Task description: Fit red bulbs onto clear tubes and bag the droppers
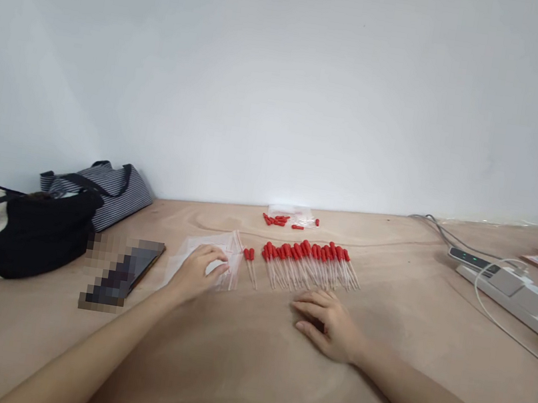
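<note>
Bags [213,238] are partly covered by the left hand [195,272], grip narrow; any hold cannot be told. Droppers [298,251] are laid on the surface [223,370] near the right hand [334,324], its grip loosely parted.

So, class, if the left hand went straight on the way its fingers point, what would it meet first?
Most likely the two droppers set apart from the row. The left hand is over the bags; its height is unclear, so it might brush their edge first.
</note>
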A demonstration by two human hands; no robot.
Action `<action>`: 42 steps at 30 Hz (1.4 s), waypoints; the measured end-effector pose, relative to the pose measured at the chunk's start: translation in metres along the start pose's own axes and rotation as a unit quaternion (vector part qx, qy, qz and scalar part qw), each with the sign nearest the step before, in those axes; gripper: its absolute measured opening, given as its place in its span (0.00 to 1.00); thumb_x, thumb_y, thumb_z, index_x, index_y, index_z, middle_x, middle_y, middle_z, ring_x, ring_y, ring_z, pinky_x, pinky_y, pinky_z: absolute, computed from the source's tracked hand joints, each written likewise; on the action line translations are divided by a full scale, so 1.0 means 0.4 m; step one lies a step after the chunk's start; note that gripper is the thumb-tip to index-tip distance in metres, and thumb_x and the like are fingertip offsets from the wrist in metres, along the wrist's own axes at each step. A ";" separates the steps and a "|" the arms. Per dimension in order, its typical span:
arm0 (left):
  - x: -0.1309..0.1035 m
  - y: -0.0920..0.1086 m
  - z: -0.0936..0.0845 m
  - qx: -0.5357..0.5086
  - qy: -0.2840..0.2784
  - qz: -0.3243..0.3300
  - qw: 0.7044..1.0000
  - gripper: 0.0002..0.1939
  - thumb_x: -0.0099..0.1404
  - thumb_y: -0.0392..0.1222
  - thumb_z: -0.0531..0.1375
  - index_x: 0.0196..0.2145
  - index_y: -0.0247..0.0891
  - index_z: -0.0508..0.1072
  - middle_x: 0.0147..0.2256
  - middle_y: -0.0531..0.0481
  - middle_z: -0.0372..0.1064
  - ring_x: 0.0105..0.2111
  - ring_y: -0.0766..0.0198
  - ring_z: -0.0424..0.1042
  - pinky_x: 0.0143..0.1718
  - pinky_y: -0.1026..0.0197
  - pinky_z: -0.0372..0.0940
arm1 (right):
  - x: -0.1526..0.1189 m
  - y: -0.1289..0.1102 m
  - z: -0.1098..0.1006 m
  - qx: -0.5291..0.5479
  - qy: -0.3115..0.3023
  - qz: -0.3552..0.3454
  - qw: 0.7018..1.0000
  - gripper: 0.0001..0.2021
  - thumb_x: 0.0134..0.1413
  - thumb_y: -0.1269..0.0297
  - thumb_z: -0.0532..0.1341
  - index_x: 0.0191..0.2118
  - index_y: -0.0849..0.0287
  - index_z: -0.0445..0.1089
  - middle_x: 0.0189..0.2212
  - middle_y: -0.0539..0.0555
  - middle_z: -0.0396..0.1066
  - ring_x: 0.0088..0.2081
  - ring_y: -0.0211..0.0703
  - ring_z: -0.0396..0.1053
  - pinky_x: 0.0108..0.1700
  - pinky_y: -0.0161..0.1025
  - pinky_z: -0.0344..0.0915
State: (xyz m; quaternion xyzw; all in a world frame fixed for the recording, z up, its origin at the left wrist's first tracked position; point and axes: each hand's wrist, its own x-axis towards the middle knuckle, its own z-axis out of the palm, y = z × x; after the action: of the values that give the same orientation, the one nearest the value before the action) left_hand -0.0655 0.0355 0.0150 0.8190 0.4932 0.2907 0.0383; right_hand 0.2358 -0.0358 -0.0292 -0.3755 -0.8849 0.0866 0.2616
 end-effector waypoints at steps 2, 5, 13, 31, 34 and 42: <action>-0.060 -0.027 -0.018 0.056 0.004 0.013 0.998 0.15 0.55 0.50 0.56 0.36 0.40 0.72 0.42 0.44 0.68 0.45 0.54 0.65 0.48 0.52 0.57 | -0.007 0.003 -0.004 0.006 -0.018 -0.018 1.000 0.18 0.54 0.60 0.52 0.51 0.55 0.62 0.47 0.56 0.65 0.48 0.45 0.61 0.48 0.45 0.57; -0.124 -0.055 -0.022 0.102 -0.038 -0.031 0.994 0.26 0.54 0.55 0.55 0.48 0.39 0.66 0.53 0.41 0.60 0.53 0.51 0.57 0.53 0.49 0.52 | -0.012 0.004 -0.003 0.000 -0.035 -0.024 0.999 0.20 0.55 0.58 0.52 0.54 0.53 0.59 0.52 0.55 0.61 0.54 0.46 0.56 0.52 0.48 0.55; -0.134 -0.074 0.008 0.093 -0.116 -0.094 0.984 0.23 0.62 0.46 0.46 0.50 0.32 0.65 0.53 0.41 0.57 0.55 0.57 0.55 0.55 0.50 0.50 | -0.007 0.005 -0.002 0.024 -0.049 0.000 0.999 0.21 0.53 0.59 0.54 0.53 0.54 0.60 0.52 0.56 0.61 0.54 0.47 0.57 0.53 0.49 0.55; -0.131 0.118 -0.031 -0.035 -0.294 0.174 0.939 0.17 0.63 0.45 0.51 0.50 0.49 0.64 0.51 0.50 0.63 0.54 0.56 0.57 0.54 0.45 0.52 | -0.006 0.020 0.007 0.072 -0.030 0.012 0.997 0.19 0.54 0.62 0.54 0.52 0.56 0.61 0.47 0.58 0.64 0.49 0.46 0.61 0.50 0.47 0.59; -0.116 0.159 -0.028 -0.030 -0.317 0.157 0.935 0.26 0.57 0.54 0.56 0.52 0.46 0.62 0.54 0.47 0.57 0.56 0.52 0.53 0.55 0.43 0.48 | -0.005 0.022 0.011 0.064 -0.034 0.013 0.997 0.18 0.54 0.62 0.54 0.52 0.56 0.62 0.47 0.58 0.64 0.48 0.46 0.61 0.49 0.46 0.59; -0.106 0.205 0.077 -0.022 -0.283 0.097 0.954 0.39 0.57 0.58 0.53 0.59 0.32 0.47 0.60 0.37 0.40 0.59 0.50 0.39 0.57 0.43 0.43 | 0.002 0.014 0.010 0.069 -0.031 -0.023 0.997 0.15 0.54 0.64 0.53 0.48 0.55 0.65 0.44 0.57 0.65 0.45 0.44 0.62 0.47 0.45 0.59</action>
State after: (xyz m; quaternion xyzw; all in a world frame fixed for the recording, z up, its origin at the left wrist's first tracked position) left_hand 0.0002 -0.0346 -0.0004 0.9107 0.3733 0.0599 0.1664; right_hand 0.2367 -0.0311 -0.0342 -0.3335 -0.8928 0.1536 0.2609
